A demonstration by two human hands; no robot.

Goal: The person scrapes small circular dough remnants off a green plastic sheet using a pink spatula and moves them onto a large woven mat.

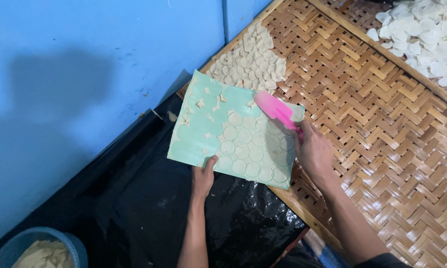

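Pink spatula (pixel 275 111) sits gripped in our right hand (pixel 313 151) over dough rounds (pixel 250 149); our left hand (pixel 203 177) pinches the green board (pixel 193 141).

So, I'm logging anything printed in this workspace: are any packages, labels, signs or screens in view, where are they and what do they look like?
None: no package, label, sign or screen is in view.
Nearest to one: a plain pale green sheet bearing round dough discs, held by the left hand over the woven tray; it shows no print.
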